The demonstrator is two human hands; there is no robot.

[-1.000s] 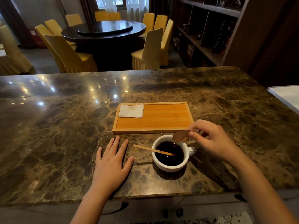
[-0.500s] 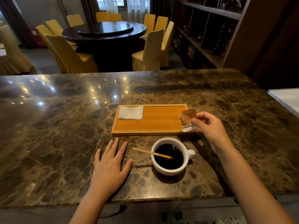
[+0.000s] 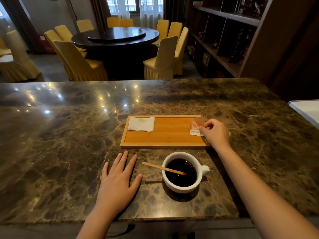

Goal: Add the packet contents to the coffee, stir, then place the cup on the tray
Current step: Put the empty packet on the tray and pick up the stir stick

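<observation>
A white cup (image 3: 183, 186) of dark coffee stands on the marble counter, its handle to the right. A wooden stir stick (image 3: 155, 166) leans in the coffee, pointing left over the rim. Beyond the cup lies a wooden tray (image 3: 165, 137). My right hand (image 3: 214, 133) pinches a small orange and white packet (image 3: 196, 127) at the tray's right end, low over its surface. My left hand (image 3: 119, 180) lies flat on the counter left of the cup, fingers spread, holding nothing.
A folded white napkin (image 3: 141, 124) lies in the tray's far left corner. A white surface (image 3: 306, 109) juts in at the right edge. Past the counter stand a round dark table (image 3: 115, 36), yellow-covered chairs and dark shelves (image 3: 227, 31).
My right hand has carried the packet from above the cup away to the far right end of the tray. My left hand, the cup and the stick have stayed in place.
</observation>
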